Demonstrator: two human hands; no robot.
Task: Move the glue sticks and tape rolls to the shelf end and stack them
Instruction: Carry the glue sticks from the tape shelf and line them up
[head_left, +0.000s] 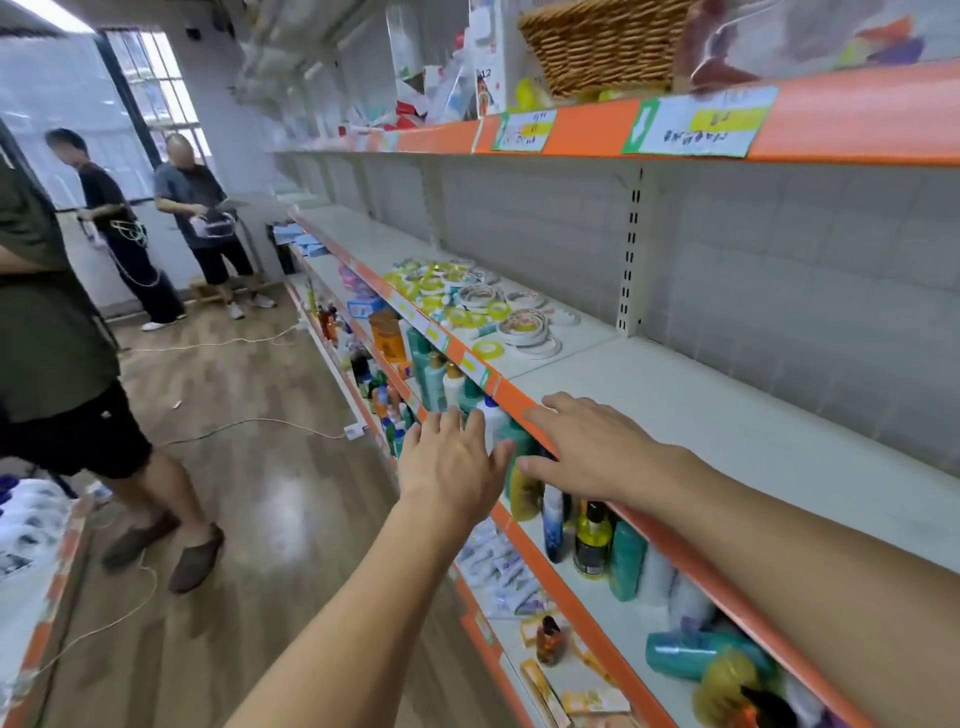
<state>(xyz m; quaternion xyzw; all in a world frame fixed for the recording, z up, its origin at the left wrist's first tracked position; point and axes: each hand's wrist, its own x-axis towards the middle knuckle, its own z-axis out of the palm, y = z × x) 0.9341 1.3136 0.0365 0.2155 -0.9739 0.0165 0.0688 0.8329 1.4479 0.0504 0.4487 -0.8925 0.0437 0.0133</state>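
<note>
Both hands empty, fingers spread; tape rolls (483, 312) lie well ahead along the shelf (727, 415); right hand (597, 447) nearer than left hand (452, 457).

Two bare forearms enter from the bottom of the frame, one from the lower middle and one from the lower right edge. No sleeve, cuff, glove, watch, ring or band shows on either. The left hand (449, 462), near the centre of the frame, shows its back and short, plain nails. The right hand (592, 447), just right of centre, is likewise uncovered, its forearm broad at the frame's edge.
</note>
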